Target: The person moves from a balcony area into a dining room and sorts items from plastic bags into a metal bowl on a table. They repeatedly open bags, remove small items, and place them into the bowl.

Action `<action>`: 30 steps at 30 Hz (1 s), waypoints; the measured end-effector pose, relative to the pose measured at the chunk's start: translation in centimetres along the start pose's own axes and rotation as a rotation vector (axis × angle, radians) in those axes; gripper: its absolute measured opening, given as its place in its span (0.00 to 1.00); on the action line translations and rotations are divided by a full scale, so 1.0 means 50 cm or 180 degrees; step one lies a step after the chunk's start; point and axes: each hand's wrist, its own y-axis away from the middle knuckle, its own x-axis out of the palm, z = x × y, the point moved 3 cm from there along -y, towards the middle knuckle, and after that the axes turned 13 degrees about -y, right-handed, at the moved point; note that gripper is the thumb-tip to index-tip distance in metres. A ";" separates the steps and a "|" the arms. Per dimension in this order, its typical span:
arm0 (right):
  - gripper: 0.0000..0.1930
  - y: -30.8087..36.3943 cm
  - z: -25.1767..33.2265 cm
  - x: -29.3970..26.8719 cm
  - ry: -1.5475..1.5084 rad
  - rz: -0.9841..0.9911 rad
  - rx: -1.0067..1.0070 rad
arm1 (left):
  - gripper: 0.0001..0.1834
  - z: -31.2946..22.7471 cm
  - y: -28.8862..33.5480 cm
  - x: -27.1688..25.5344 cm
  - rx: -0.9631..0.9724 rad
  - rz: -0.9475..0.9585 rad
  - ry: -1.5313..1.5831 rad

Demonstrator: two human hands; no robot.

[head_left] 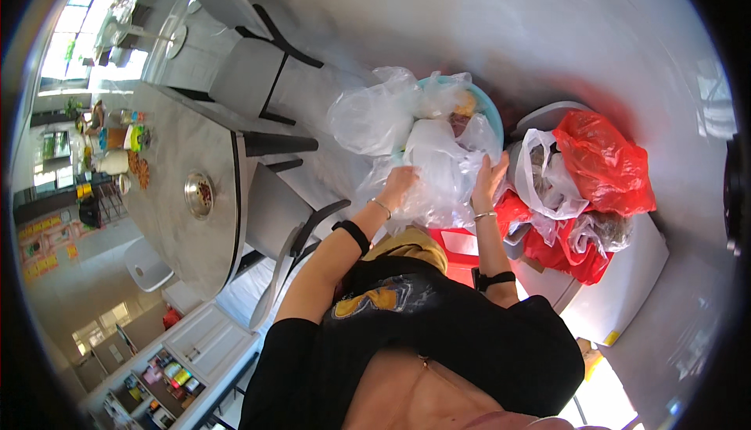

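Observation:
A large clear plastic bag (432, 152) spreads in front of me, partly over a light-blue round basin (493, 113). My left hand (400, 185) is closed on the bag's near left part, its fingers curled into the film. On the bag's right side is my right hand (489, 184), with fingers stretched upward and apart, touching the film near the basin's rim. Another puffed clear bag (371, 117) lies to the left of the basin. Inside the basin, something yellow (466, 103) and something dark reddish (460, 123) show through plastic; their kinds cannot be made out.
Right of the basin, a red plastic bag (606, 160) and a white carrier bag (545, 184) lie heaped with several others. A red stool (458, 244) is below my hands. To the left stand grey chairs (250, 70) and a table (176, 219) bearing a metal bowl (199, 195).

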 end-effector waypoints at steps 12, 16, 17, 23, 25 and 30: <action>0.25 -0.024 -0.069 0.098 -0.0554 0.2345 0.1038 | 0.30 -0.256 0.069 0.033 0.0940 0.0347 -0.1115; 0.18 -0.181 0.050 0.103 0.2390 0.2003 -0.0090 | 0.32 -0.141 0.086 -0.022 0.1121 0.0013 -0.0924; 0.17 -0.198 0.109 0.113 0.2224 0.1549 -0.0608 | 0.34 -0.101 0.091 -0.050 0.1264 -0.0311 -0.1538; 0.12 0.029 0.315 0.291 0.0281 0.2662 -0.2470 | 0.30 0.120 0.108 -0.215 0.0753 -0.0346 -0.2538; 0.09 0.204 0.279 0.394 0.0193 0.4492 -0.2411 | 0.30 0.164 0.118 -0.239 0.0305 -0.0456 -0.2513; 0.14 0.403 0.117 0.559 0.1567 0.6042 -0.4066 | 0.34 0.218 0.140 -0.209 0.0105 -0.0836 -0.2348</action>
